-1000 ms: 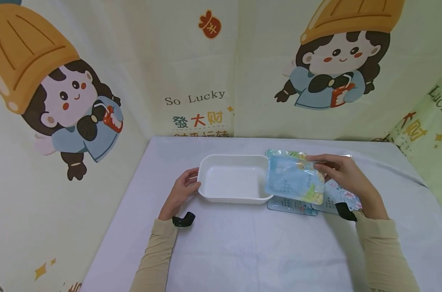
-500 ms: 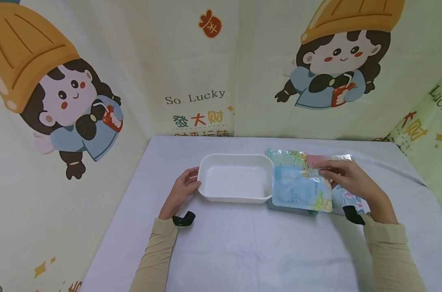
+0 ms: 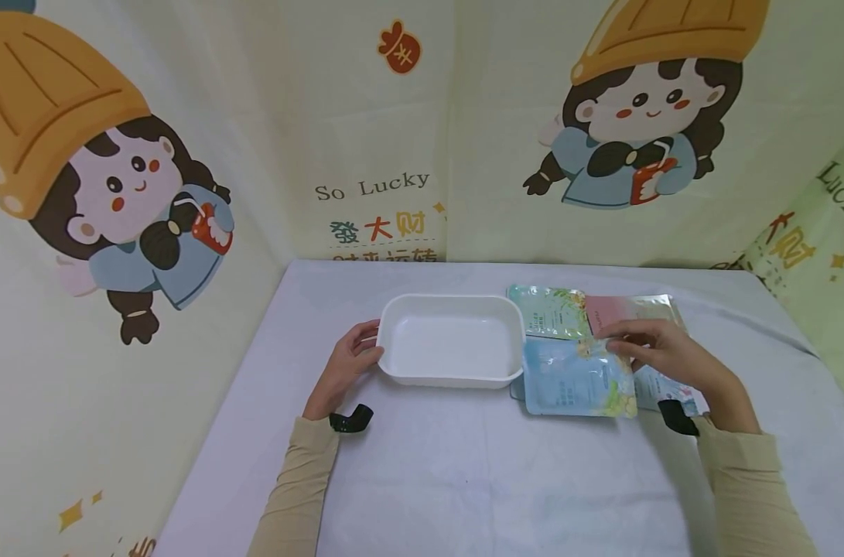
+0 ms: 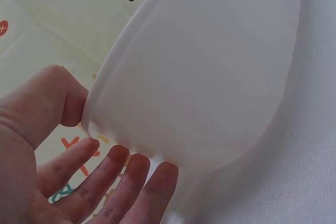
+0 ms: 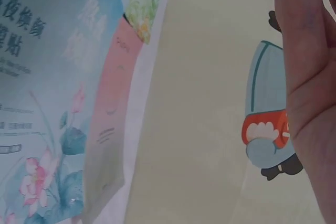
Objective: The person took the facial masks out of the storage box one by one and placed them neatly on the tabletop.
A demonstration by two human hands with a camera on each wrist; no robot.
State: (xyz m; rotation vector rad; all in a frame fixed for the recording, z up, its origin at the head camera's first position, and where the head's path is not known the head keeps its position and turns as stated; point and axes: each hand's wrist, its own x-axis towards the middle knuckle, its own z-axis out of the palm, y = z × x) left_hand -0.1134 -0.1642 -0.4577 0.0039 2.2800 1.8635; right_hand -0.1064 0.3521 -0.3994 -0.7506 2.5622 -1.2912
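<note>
A white rectangular tray (image 3: 452,340) stands left of several sheet mask packets. My left hand (image 3: 343,367) holds its left end; in the left wrist view, the thumb is at the tray's rim and the fingertips touch its outer wall (image 4: 194,87). My right hand (image 3: 672,357) pinches the upper right corner of a blue sheet mask packet (image 3: 568,379), which covers most of another packet beneath. Behind it lie a green packet (image 3: 550,311) and a pink one (image 3: 627,308). A pale blue packet with lotus flowers (image 5: 37,119) is partly hidden below my right hand.
A white cloth covers the table (image 3: 477,480). Patterned curtains with cartoon figures (image 3: 637,131) hang behind it and at both sides. The tray's right end sits close against the packets.
My right hand has drawn the blue sheet mask packet from over the tray's right end toward the right and nearer to me, uncovering the green and pink packets. My left hand stays put.
</note>
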